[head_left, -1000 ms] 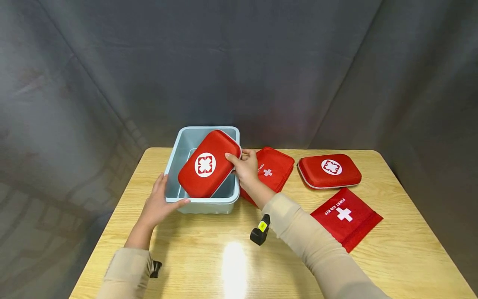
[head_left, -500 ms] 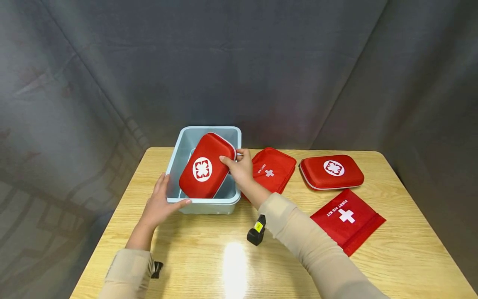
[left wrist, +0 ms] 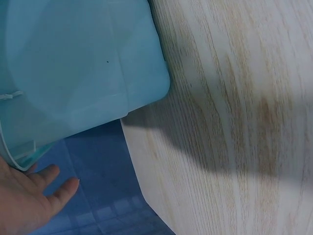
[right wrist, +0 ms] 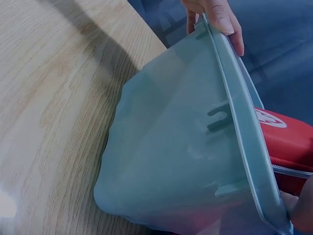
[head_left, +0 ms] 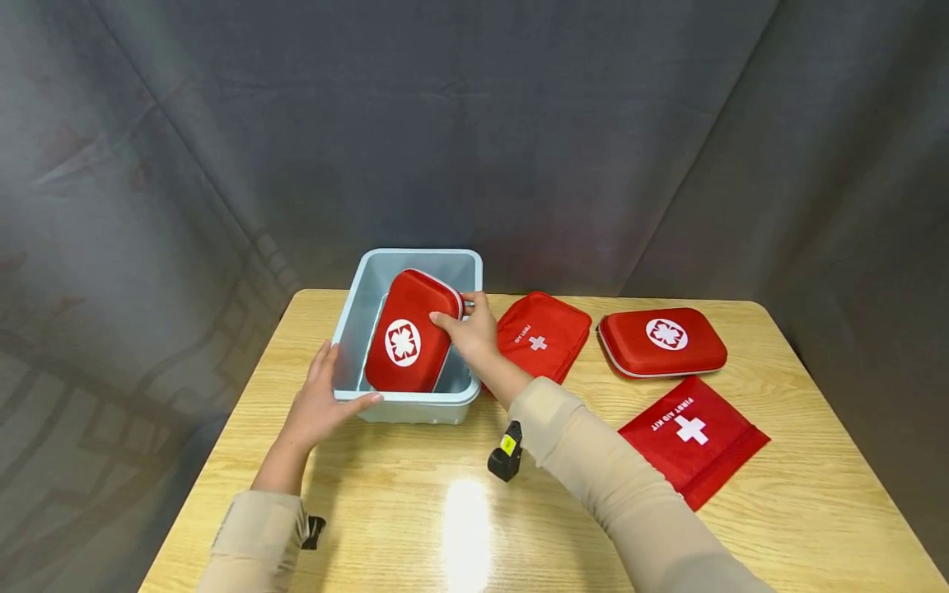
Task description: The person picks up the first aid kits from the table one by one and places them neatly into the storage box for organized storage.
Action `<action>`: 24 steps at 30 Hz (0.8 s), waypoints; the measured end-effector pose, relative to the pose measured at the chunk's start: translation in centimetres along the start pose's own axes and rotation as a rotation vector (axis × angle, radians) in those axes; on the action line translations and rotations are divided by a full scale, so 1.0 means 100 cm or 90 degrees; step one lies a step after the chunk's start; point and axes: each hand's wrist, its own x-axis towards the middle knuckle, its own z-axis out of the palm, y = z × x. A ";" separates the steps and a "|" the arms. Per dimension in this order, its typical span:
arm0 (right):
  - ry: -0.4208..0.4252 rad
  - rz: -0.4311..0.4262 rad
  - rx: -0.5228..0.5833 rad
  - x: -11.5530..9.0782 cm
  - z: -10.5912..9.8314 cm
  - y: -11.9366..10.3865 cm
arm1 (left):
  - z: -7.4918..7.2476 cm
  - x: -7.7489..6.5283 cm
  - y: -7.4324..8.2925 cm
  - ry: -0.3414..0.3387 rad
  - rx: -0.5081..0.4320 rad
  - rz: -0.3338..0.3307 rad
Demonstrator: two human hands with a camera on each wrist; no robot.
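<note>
My right hand (head_left: 472, 331) pinches a red hard-shell first aid case (head_left: 415, 309) by its right edge, thumb on the top face and fingers at the zip side. The case leans inside a light blue-grey plastic bin (head_left: 348, 317), with its lower end near the front wall. In the right wrist view the case (right wrist: 288, 147) shows over the rim, its zip facing the right hand. My left hand (head_left: 315, 409) holds the bin's front left corner, thumb along the front rim and fingers at the left side. In the left wrist view, fingers of the left hand (left wrist: 29, 200) stick out past the rim.
Right of the bin lies a red first aid pouch (head_left: 544, 329), partly behind the right hand. Farther right are another red hard case (head_left: 667, 342) and a flat red pouch (head_left: 697, 441). The wooden table (head_left: 400, 511) ends at a grey curtain (head_left: 549, 148).
The right hand has moved left and lower with the red case, turning it more upright to the bin's length and deeper inside. The left hand stays at the corner.
</note>
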 end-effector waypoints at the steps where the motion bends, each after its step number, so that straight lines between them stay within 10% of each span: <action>1: -0.003 -0.003 -0.008 0.000 0.000 0.000 | 0.000 0.000 0.000 0.001 0.001 0.001; 24: -0.075 -0.058 -0.107 0.006 0.000 0.002 | -0.002 -0.002 0.005 -0.009 -0.013 -0.022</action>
